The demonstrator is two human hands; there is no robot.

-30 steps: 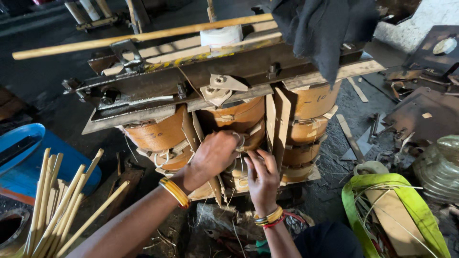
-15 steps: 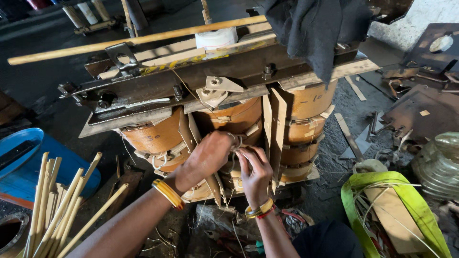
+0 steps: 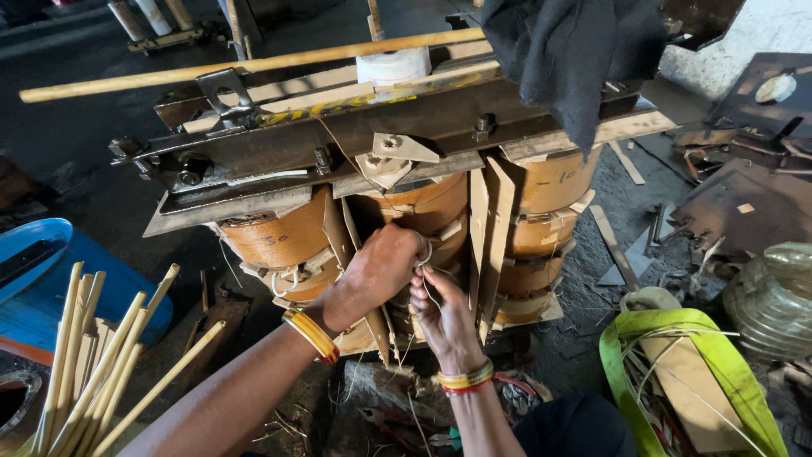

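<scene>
A transformer core with three orange-brown paper-wrapped coils point(image 3: 279, 241) stands before me under a rusty steel clamp frame point(image 3: 355, 135). My left hand point(image 3: 381, 271), with yellow bangles at the wrist, is closed on a thin white string point(image 3: 425, 254) against the middle coil point(image 3: 423, 207). Just below it my right hand point(image 3: 444, 317), also bangled, pinches the same string between its fingers. Brown pressboard strips point(image 3: 486, 237) stand upright between the coils, beside both hands.
A long wooden pole point(image 3: 245, 65) and a white tape roll point(image 3: 392, 66) lie on the frame, and a dark cloth point(image 3: 575, 51) hangs over its right end. A bundle of pale sticks point(image 3: 93, 355) and a blue tub point(image 3: 34, 271) are at left. A yellow-green sling point(image 3: 685, 364) and metal scraps lie at right.
Both hands have stayed at the middle coil, shifting slightly as they work the string. The view has moved a little.
</scene>
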